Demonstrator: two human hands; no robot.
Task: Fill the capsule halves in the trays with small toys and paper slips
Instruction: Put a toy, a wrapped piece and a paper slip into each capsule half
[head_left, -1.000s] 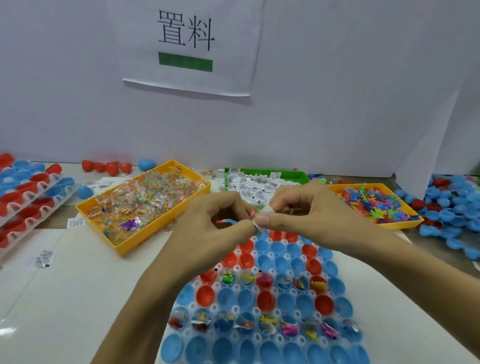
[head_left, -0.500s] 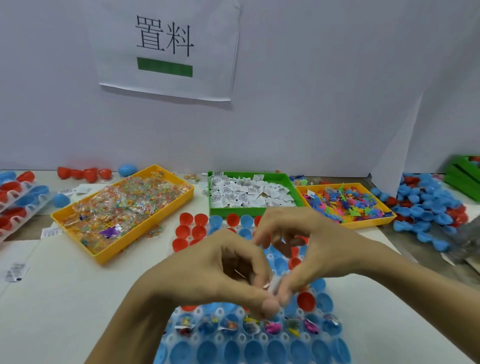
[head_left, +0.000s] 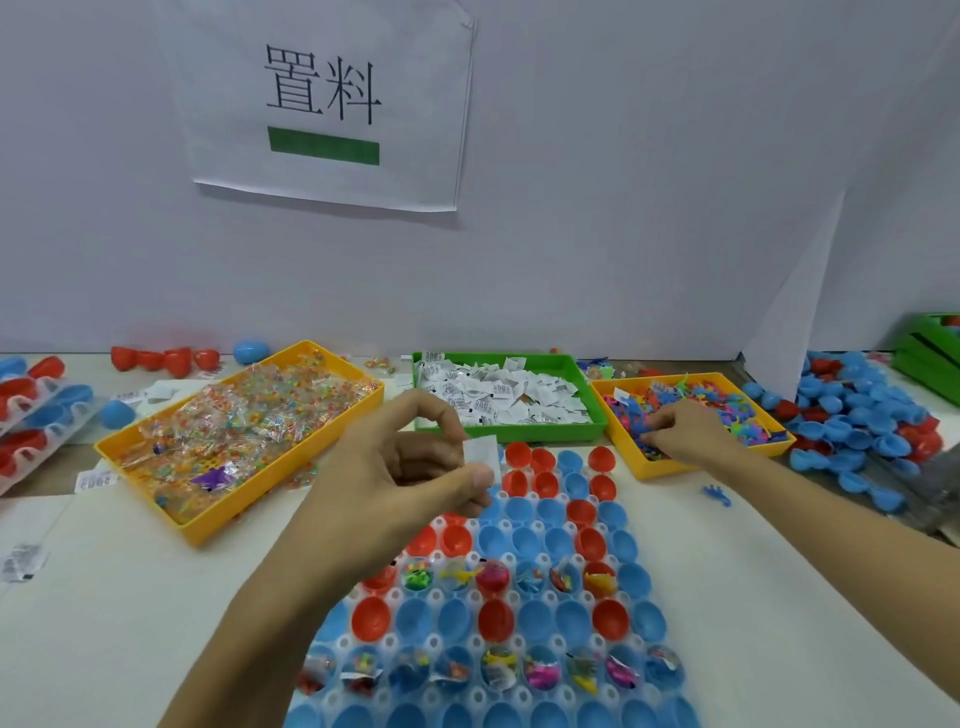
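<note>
Above the tray (head_left: 488, 670), the left hand (head_left: 410, 478) pinches a white slip (head_left: 483, 451), standing tall past its thumb. Right hand (head_left: 685, 431) digs, fingers bent, into the toys (head_left: 727, 410); its hold is hidden.

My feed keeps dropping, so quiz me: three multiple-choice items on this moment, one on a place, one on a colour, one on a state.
1. Where is the right hand?
A. In the yellow tray of small coloured toys
B. In the green tray
C. Flat on the table

2. What colour is the tray holding the paper slips?
A. Yellow
B. Green
C. Blue

3. What is the left hand doing?
A. Lying open on the table
B. Pinching a white slip above the capsule tray
C. Gripping a red capsule half

Answers: 1 A, its fingers reach into the toys in the right yellow tray. 2 B, the slips lie in the green tray. 3 B, thumb and fingers hold the white slip over the capsule tray.
</note>
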